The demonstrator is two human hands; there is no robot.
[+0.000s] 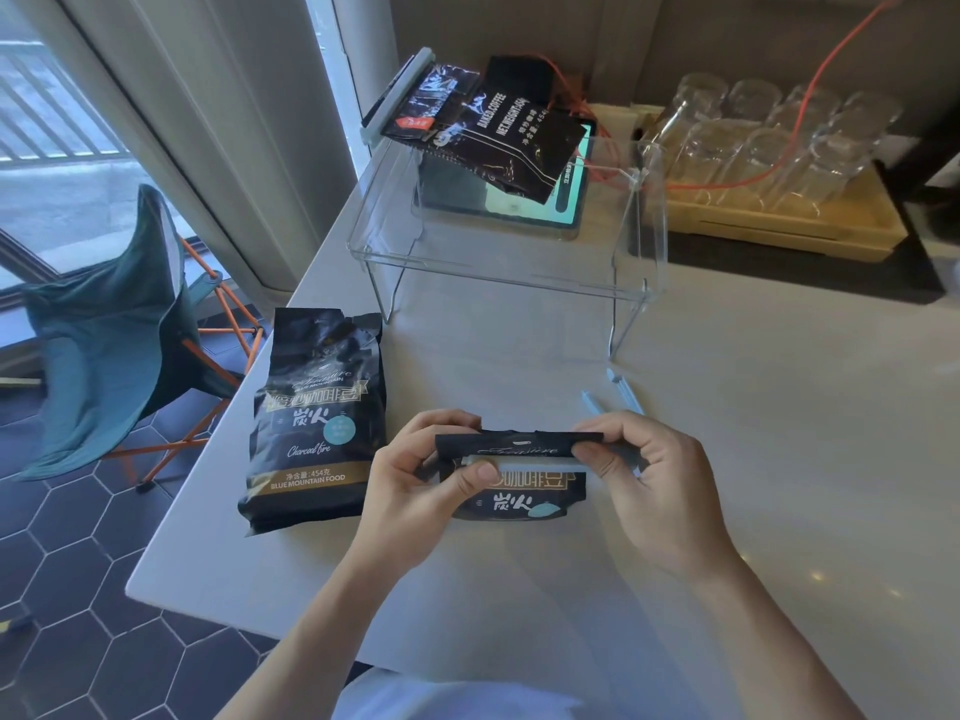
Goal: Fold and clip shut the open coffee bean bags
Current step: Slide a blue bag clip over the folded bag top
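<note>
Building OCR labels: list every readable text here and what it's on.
"Charcoal fire", "454", "BLUE MOUNTAIN FOOD": unclipped coffee bag lying on the table.
"BAKED COFFEE", "NET WEIGHT:454g": clipped coffee bag on the clear rack.
Script line on the held coffee bag: too blurred.
Tablet screen: unreadable.

held bag (519, 491): its lower part is hidden behind both hands.
clip (524, 466): both ends are covered by the thumbs on the held bag.
spare clip (626, 394): beyond the held bag, its near end is hidden by the right hand (660, 491).
forearms: cut off by the bottom edge.
</note>
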